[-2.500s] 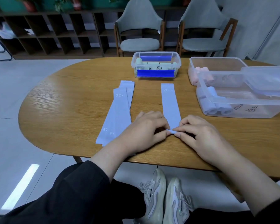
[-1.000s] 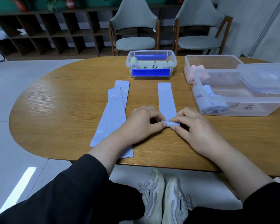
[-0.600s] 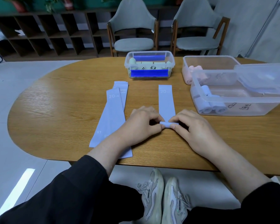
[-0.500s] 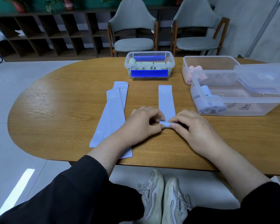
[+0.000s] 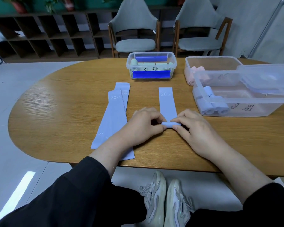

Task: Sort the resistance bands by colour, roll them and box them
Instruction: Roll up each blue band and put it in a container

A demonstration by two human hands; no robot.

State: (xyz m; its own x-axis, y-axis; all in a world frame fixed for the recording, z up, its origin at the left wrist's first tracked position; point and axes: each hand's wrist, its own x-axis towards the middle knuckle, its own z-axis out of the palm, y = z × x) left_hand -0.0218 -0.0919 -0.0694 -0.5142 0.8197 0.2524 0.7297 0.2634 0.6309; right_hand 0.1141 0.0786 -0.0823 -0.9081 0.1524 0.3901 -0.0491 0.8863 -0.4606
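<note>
Step in hand: rolling one lavender band from its near end; sorting looks done for this colour, boxing not yet.
Band position: lies flat on the table, running toward 12 o'clock, "20 LB" print at the far end; the rolled part sits at its 6 o'clock end, still a thin tube.
Left hand: thumb and fingers curled, pinching the left end of the roll.
Right hand: thumb and forefinger pinching the right end of the roll; both grips closed on the same tube.
Waiting stock: stack of flat lavender bands at 9 o'clock of the hands, partly under the left forearm.
Target box: clear bin at 2 o'clock, with finished lavender rolls lying against its near wall; its lid rests askew on top.
Other boxes: pink rolls in a bin behind it; small blue-clip box with pale green rolls at 12 o'clock.
Next move (judgement): roll on toward 12 o'clock with even pressure from both thumbs so the tube stays tight and square; most of the length remains.
Risk (judgement): uneven push would cone the roll.
</note>
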